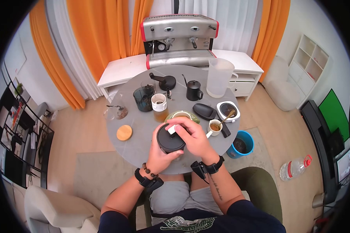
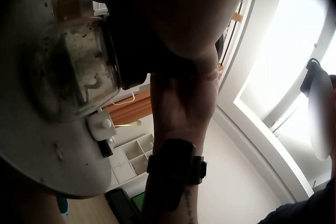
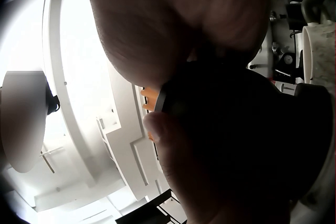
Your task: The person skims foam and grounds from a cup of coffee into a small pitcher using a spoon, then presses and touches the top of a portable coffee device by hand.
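A black-topped glass jar point(image 1: 170, 140) with a small central stud stands at the near side of the table, in front of the person. My left hand point(image 1: 159, 155) wraps round its black upper part, thumb along the near side. Over the top, my right hand point(image 1: 194, 138) pinches a small white piece point(image 1: 172, 129) between thumb and fingers. In the left wrist view the jar's clear glass base point(image 2: 89, 74) shows, with dark specks on it. The black top point(image 3: 241, 134) fills much of the right wrist view, dark and without detail.
Close behind the hands are a green-rimmed bowl point(image 1: 181, 114), a white-collared glass point(image 1: 159, 106) and a white cup with a spoon point(image 1: 214, 127). Farther back lie a black crank lid point(image 1: 167, 82), a black kettle point(image 1: 194, 91) and a clear pitcher point(image 1: 218, 79). A wooden lid point(image 1: 124, 133) lies left.
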The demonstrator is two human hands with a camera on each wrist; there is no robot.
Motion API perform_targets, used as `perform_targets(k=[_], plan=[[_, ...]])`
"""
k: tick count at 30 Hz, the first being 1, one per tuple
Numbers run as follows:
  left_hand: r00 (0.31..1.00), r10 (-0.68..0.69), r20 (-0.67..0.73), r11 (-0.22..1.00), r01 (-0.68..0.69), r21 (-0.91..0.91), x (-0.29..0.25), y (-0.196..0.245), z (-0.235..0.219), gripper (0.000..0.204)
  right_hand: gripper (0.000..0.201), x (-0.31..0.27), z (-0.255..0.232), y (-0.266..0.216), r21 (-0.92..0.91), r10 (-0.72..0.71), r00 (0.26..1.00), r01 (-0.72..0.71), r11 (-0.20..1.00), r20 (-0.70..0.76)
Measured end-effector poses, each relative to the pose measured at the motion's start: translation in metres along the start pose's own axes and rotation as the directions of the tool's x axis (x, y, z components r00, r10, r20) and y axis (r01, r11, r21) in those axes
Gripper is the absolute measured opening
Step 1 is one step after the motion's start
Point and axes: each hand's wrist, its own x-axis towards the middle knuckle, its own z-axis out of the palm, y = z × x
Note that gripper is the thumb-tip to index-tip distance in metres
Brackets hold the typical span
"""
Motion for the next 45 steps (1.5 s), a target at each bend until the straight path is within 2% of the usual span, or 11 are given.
perform_targets(k=[7, 13, 15, 16, 23, 28, 29, 32, 35, 42, 45], plan=[[0.999, 0.033, 0.022, 0.995, -0.035, 0.094, 0.002, -0.003, -0.004, 0.119, 0.009, 0.008, 0.005, 0.005, 0.173, 0.002, 0.987, 0.026, 0.985, -0.160], [1.000, 0.002, 0.009, 0.999, -0.002, 0.043, 0.002, 0.000, -0.001, 0.119, 0.020, 0.004, 0.012, -0.004, -0.019, 0.013, 0.989, -0.016, 1.000, -0.146], [1.000, -0.016, 0.002, 0.999, 0.016, 0.047, 0.002, 0.002, 0.000, 0.120, 0.024, 0.001, 0.019, -0.008, -0.260, -0.077, 0.980, 0.027, 0.965, -0.186], [1.000, -0.014, 0.001, 0.999, 0.014, 0.051, 0.002, 0.002, 0.000, 0.120, 0.025, 0.001, 0.021, -0.010, -0.186, -0.054, 0.977, 0.015, 0.982, -0.207], [1.000, -0.004, 0.003, 0.998, 0.004, 0.056, 0.002, -0.003, -0.004, 0.116, 0.021, -0.001, 0.018, -0.015, -0.401, -0.196, 0.979, 0.155, 0.903, -0.062], [1.000, 0.007, 0.003, 0.997, -0.008, 0.078, 0.003, -0.002, -0.004, 0.116, 0.024, 0.005, 0.014, -0.011, -0.410, -0.289, 0.957, 0.277, 0.869, 0.034], [1.000, 0.021, 0.008, 0.994, -0.022, 0.108, 0.002, -0.004, -0.005, 0.116, 0.024, 0.004, 0.015, -0.011, -0.408, -0.282, 0.959, 0.272, 0.871, 0.036], [1.000, 0.008, 0.007, 0.998, -0.009, 0.059, 0.001, -0.004, -0.004, 0.116, 0.028, 0.001, 0.022, -0.015, -0.359, -0.094, 0.990, 0.049, 0.932, -0.109], [0.999, -0.036, -0.004, 0.998, 0.036, 0.041, 0.001, 0.002, -0.002, 0.116, 0.029, 0.005, 0.025, -0.022, -0.374, -0.050, 0.989, -0.005, 0.927, -0.138], [1.000, -0.010, -0.001, 0.990, 0.010, 0.140, 0.002, 0.001, -0.004, 0.114, 0.026, 0.009, 0.034, -0.023, -0.380, -0.153, 0.971, 0.074, 0.922, -0.183], [0.997, -0.079, -0.009, 0.996, 0.079, 0.043, 0.001, 0.004, -0.002, 0.113, 0.027, 0.010, 0.036, -0.031, -0.424, -0.096, 0.985, 0.026, 0.905, -0.145]])
